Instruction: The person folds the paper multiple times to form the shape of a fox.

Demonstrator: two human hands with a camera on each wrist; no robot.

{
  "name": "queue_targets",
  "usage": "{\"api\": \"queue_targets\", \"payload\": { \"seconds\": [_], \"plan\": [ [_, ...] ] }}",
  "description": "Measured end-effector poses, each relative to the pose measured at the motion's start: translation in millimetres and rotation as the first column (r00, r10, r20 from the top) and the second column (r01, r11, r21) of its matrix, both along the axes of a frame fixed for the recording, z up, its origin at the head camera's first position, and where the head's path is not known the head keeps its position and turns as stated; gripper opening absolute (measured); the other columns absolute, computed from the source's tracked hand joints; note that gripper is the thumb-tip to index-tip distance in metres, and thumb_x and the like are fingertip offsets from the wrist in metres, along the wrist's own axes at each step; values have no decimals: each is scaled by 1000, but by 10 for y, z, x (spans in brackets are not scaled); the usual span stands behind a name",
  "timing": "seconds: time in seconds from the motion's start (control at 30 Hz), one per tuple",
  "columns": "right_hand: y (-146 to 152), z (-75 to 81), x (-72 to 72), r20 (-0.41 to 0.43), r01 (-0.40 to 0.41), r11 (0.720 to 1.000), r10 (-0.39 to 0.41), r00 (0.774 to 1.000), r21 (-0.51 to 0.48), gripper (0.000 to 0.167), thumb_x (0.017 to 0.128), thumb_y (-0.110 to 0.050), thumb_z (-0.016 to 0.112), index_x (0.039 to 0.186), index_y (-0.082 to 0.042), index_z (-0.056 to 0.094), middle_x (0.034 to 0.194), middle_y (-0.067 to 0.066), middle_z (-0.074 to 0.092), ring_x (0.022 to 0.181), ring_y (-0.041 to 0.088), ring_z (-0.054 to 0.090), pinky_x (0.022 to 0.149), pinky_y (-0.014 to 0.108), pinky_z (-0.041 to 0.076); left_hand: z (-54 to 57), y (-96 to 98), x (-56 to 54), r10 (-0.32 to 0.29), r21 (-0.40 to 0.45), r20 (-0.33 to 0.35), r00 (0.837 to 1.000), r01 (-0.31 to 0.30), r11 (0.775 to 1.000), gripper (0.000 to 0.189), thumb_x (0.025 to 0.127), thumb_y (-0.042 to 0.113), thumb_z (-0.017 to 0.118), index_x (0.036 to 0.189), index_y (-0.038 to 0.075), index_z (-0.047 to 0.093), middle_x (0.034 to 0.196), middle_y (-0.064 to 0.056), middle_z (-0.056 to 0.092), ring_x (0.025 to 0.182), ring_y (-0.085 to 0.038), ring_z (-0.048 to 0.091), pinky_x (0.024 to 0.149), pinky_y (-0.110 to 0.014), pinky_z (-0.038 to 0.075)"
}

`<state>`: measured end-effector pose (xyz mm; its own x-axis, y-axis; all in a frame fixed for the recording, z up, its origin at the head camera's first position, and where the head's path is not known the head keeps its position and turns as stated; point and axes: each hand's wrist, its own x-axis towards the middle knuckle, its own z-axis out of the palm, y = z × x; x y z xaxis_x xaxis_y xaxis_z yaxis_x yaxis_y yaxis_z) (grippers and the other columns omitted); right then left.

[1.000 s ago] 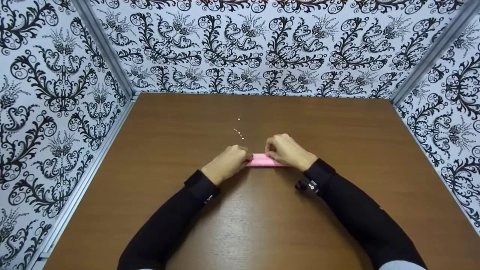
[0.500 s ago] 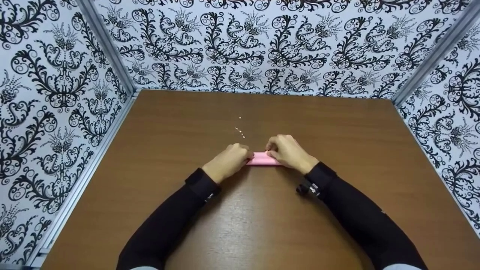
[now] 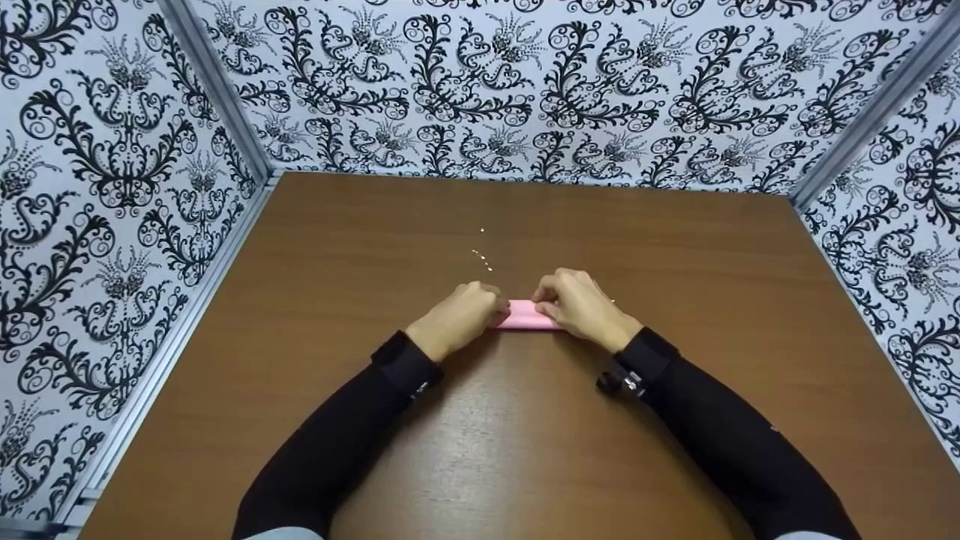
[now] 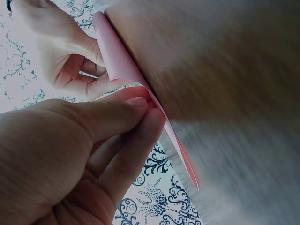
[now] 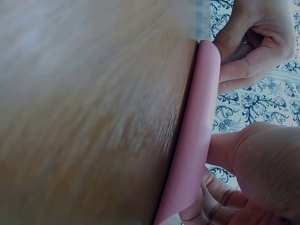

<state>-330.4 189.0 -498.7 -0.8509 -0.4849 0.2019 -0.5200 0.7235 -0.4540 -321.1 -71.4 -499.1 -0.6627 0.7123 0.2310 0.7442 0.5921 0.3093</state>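
Pink paper (image 3: 523, 315) is just right of center in the head view, on the table (image 3: 480, 450), bent over lengthwise into a loose roll. Left hand (image 3: 461, 319) has thumb and fingertips closed in a pinch on its left part; right hand (image 3: 585, 307) is curled in, pinching the edge further right. Neither grip looks wide.

Handling, my read: very light, thin, springy along the bend. Likely to uncurl if let go, creases easily, would crush under a hard squeeze. Surface looks smooth, so it could slide on the table. Best hold: light fingertip pinch near both ends, level, so the roll doesn't twist into a cone.

Hard to see: from above, both hands cover the ends. Right wrist view cuts the roll off at bottom edge, and right fingertips go behind it. Left wrist view shows a pointed, open end lower right, but I can't count layers. White specks (image 3: 483, 258) above the hands: too small to identify.
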Motion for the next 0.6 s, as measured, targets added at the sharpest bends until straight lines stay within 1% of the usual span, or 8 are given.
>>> {"api": "queue_targets", "payload": {
  "seconds": [0.2, 0.33, 0.47, 0.6],
  "plan": [
    [0, 9, -15, -10, -2, 1000, 2, 1000, -4, 5, 101, -7, 91, 105, -4, 89, 102, 16, 85, 97, 35, 79, 89, 56, 67, 6, -3, -1, 0, -6, -11, 1000, 0, 1000, 20, 106, -5, 75, 90, 4, 79, 91, -11, 77, 84, -28, 72, 76, -44, 63],
    [-5, 7, -15, -14, 4, 1000, -4, 1000, -2, 7, 100, -7, 91, 106, -3, 89, 102, 16, 85, 98, 35, 80, 90, 56, 67, 0, -4, 3, 2, -9, -10, 1000, -2, 1000, 18, 106, -5, 76, 90, 4, 79, 93, -12, 78, 86, -30, 75, 76, -45, 63],
    [-8, -1, -18, -19, 4, 1000, -4, 1000, -2, 8, 101, -6, 91, 107, -2, 87, 101, 17, 84, 97, 35, 81, 89, 55, 68, 4, 1, 8, -4, -10, -22, 1000, 4, 1000, 19, 104, -8, 77, 89, 5, 79, 93, -11, 78, 85, -29, 74, 76, -44, 63],
    [-9, 3, -33, -26, -9, 1000, 9, 1000, -3, 6, 100, -4, 92, 103, -3, 86, 98, 15, 85, 94, 33, 81, 88, 54, 68, 16, 2, 11, -12, -5, -33, 999, 12, 1000, 21, 102, -9, 77, 87, 5, 78, 91, -11, 78, 82, -26, 71, 74, -42, 60]
  ]
}}
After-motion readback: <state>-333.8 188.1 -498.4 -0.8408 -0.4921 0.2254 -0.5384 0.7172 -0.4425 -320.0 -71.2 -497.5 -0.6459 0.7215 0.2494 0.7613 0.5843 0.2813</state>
